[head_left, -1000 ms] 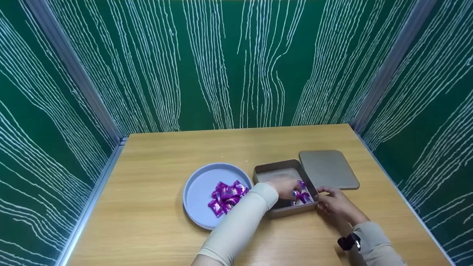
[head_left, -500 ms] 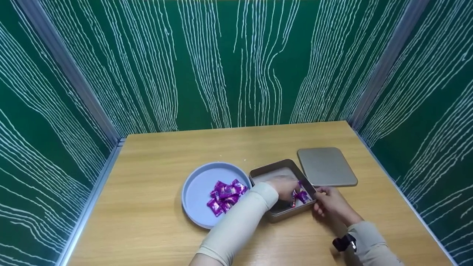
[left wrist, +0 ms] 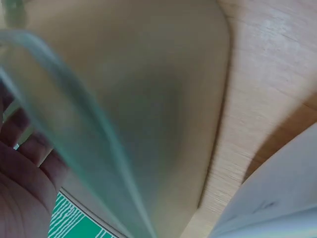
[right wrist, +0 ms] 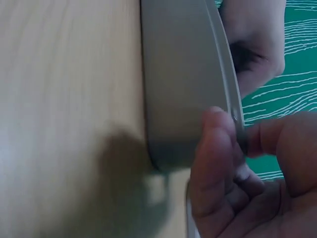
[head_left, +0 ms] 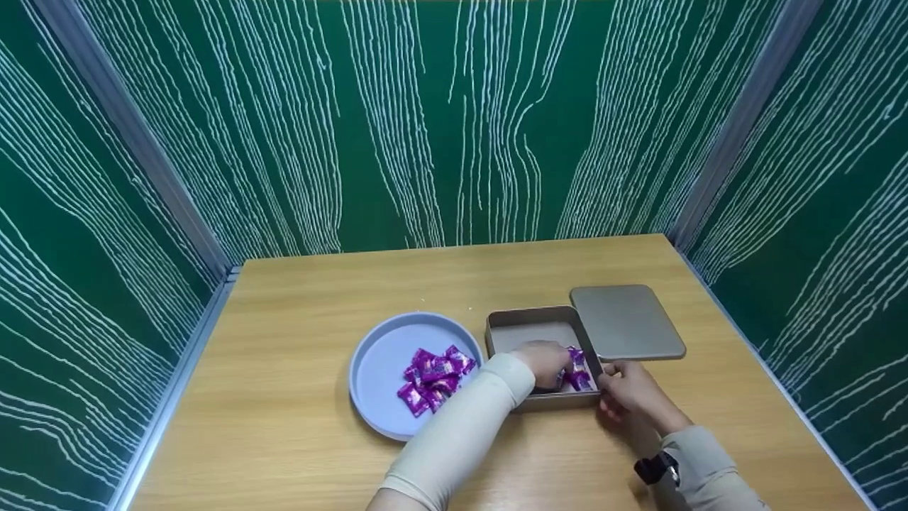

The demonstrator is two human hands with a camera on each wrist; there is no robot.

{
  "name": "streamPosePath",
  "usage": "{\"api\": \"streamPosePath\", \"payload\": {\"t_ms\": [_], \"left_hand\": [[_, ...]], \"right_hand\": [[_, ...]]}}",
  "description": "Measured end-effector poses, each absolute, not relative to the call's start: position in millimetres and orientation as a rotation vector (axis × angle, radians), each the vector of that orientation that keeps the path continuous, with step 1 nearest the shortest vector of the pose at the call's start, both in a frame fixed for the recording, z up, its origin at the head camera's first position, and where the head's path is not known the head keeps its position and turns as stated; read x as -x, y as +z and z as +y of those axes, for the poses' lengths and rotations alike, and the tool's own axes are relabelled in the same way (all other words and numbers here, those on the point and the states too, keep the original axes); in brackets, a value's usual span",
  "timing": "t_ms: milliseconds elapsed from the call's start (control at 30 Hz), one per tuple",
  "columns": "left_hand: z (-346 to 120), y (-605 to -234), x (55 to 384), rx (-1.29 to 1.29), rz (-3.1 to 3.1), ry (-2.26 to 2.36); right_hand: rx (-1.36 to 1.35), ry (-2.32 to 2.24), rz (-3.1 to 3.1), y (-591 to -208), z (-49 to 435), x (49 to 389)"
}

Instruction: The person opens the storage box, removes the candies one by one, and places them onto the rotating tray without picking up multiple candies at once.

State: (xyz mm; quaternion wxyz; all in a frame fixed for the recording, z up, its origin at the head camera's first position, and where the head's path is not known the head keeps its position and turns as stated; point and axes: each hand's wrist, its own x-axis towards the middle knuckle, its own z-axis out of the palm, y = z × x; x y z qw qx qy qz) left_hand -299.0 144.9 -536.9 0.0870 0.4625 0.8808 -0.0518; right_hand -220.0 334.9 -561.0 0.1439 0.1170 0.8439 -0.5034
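Observation:
My left hand (head_left: 543, 362) reaches down into a square metal tin (head_left: 535, 317), beside several purple wrapped candies (head_left: 579, 380) at its right side. The left fingertips are hidden, so whether they hold a candy does not show. At the tin's front right corner, my right hand (head_left: 635, 392) pinches the rim between thumb and fingers; the right wrist view shows this hand (right wrist: 242, 183) close up at the tin's corner (right wrist: 183, 99). In the left wrist view, the blurred tin wall (left wrist: 99, 129) partly covers the left hand (left wrist: 25, 183).
Left of the tin stands a round pale-blue tray (head_left: 376, 376) with a pile of purple candies (head_left: 433, 376), partly behind the left sleeve. A flat square lid (head_left: 628, 323) lies behind and right of the tin. Patterned green panels (head_left: 440, 128) enclose the wooden table (head_left: 284, 426).
The tin turned askew half a second ago and now stands squarer to the table's front, my right hand staying on its corner. My left hand has stayed inside among the candies.

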Motion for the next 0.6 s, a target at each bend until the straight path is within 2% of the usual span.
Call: {"api": "streamPosePath", "payload": {"t_ms": [600], "left_hand": [[146,-552,299,-1.322,2.694,-0.184]], "right_hand": [[-0.178,-1.246,2.665,-554,344,242]]}}
